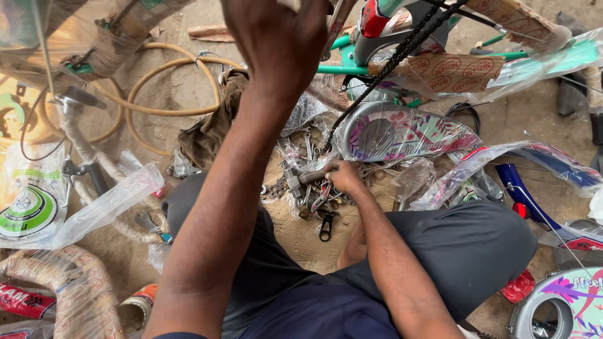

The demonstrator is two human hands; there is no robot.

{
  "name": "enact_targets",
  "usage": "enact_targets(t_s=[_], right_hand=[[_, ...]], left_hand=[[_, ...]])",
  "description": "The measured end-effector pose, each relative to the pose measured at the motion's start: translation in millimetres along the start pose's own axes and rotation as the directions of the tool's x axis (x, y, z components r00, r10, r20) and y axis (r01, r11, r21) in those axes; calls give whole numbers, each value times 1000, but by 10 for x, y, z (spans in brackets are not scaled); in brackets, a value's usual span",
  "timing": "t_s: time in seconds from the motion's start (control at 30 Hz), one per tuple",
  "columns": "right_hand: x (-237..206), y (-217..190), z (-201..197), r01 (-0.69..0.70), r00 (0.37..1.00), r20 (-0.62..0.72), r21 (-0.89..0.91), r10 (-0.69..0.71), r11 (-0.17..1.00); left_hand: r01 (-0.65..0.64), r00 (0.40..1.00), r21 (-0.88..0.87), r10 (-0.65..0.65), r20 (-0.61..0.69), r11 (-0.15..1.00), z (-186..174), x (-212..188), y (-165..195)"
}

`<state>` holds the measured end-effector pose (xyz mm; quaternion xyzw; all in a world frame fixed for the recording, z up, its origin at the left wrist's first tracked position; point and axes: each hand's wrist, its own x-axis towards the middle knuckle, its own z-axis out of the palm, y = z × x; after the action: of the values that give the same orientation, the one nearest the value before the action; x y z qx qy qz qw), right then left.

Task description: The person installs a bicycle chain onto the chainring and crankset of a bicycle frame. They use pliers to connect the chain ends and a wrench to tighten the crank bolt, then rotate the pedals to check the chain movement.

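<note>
The right hand [344,176] is clamped on a short grey metal tool handle [312,176], rigid and likely greasy, best held mid-shaft, near the loose spanners [309,145], while the left hand [276,37] is raised far up, its grip impossible to tell.

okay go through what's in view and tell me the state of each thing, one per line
Left hand: raised, at the bike frame.
Right hand: closed on a tool in the pile.
Chain: hanging slack.
Chain guard: plastic-wrapped, lying flat.
Hose: coiled on the ground.
Blue fender: unwrapped, on the ground.
</note>
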<state>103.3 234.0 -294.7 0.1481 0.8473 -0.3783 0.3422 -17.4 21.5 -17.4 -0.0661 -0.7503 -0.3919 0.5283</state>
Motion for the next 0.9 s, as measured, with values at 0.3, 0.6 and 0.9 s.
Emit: enact_targets(t_s=[0.3,0.6,0.9], right_hand=[[423,439,-89,-37,922,-300,563,246,826],[431,960,-41,-261,803,-549,23,230,965],[610,897,247,-247,710,-401,628,579,738]], left_hand=[[652,753,-494,-566,335,575,-4,-570,413],[655,756,-524,-478,448,545,31,-633,128],[421,825,-139,-314,470,896,-42,-458,175]])
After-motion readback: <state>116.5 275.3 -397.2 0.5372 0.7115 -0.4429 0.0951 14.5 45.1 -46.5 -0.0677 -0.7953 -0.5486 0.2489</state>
